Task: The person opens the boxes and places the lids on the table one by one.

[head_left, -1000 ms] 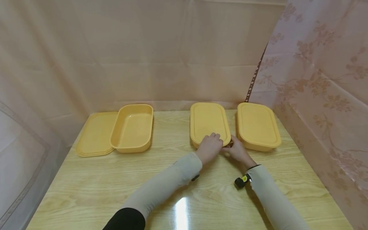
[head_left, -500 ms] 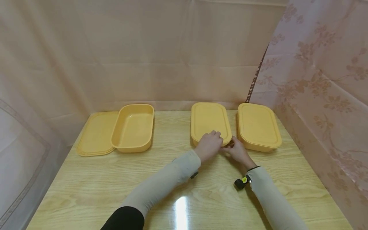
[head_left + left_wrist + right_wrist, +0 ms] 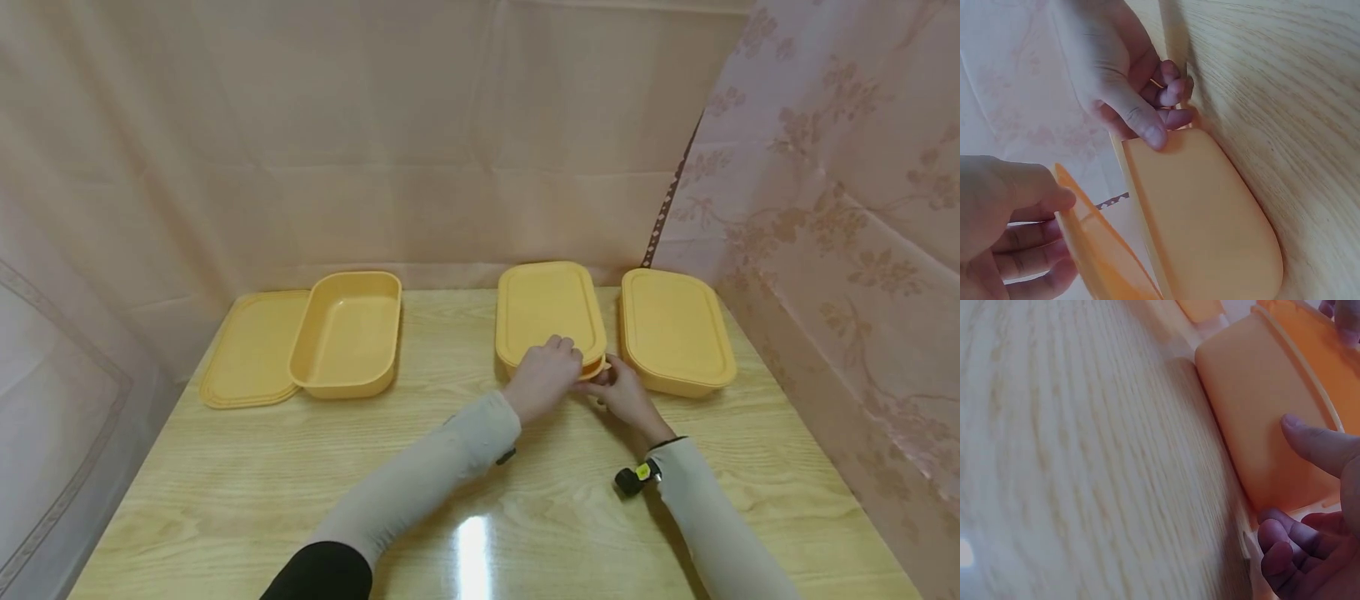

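My left hand (image 3: 543,379) pinches the near edge of a yellow plastic lid (image 3: 551,304) on the middle food container (image 3: 1260,406). In the left wrist view the lid (image 3: 1075,240) tilts up from the rim, leaving a wedge-shaped gap, with my left thumb on its outer face. At the container's near right corner, my right hand (image 3: 628,400) holds the body. Its thumb presses the outer wall in the right wrist view, while the other fingers curl by the corner. The container stands on the wooden table.
To the right stands a second lidded yellow container (image 3: 675,329). An uncovered container (image 3: 351,333) sits on the left, overlapping a loose yellow lid (image 3: 251,350) lying on the table (image 3: 420,492). Curtains (image 3: 465,150) hang behind and at both sides.
The near edge of the middle container's lid has risen off the rim with my left hand, opening a gap at the front. My right hand keeps about the same place at the corner.
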`<state>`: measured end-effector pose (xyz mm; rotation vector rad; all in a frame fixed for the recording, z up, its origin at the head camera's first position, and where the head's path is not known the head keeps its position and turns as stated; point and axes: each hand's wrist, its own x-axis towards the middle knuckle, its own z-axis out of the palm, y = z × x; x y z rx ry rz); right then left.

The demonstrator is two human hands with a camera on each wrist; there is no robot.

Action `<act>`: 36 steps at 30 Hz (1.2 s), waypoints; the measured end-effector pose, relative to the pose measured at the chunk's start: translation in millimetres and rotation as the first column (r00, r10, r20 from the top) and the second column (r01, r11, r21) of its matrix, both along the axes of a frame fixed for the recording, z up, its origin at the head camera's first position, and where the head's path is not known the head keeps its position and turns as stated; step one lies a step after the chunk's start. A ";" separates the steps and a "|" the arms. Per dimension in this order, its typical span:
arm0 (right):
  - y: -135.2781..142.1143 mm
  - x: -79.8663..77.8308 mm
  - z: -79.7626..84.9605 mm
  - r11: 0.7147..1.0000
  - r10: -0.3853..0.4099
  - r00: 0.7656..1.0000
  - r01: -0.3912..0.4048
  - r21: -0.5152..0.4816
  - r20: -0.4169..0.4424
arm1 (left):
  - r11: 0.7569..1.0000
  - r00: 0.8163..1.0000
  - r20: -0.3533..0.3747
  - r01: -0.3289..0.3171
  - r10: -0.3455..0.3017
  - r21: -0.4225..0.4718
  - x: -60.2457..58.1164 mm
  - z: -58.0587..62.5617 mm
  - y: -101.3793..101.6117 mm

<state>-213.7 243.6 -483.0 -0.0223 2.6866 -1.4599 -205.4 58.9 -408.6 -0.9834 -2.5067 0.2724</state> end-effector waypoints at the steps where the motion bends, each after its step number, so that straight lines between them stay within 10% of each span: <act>1: 0.3 0.3 0.6 1.000 -0.001 1.000 0.001 -0.001 0.004 | 1.000 1.000 -0.005 -0.003 0.003 0.007 0.4 0.2 -0.6; 18: 1.6 1.5 0.2 0.998 0.041 0.999 -0.042 -0.053 -0.018 | 0.980 0.998 0.042 -0.062 0.055 0.187 5.8 16.7 -15.0; 36: 0.0 3.6 -1.2 0.994 0.055 0.997 -0.060 -0.093 -0.056 | 0.870 1.000 0.012 -0.011 0.006 0.493 3.6 11.4 -31.7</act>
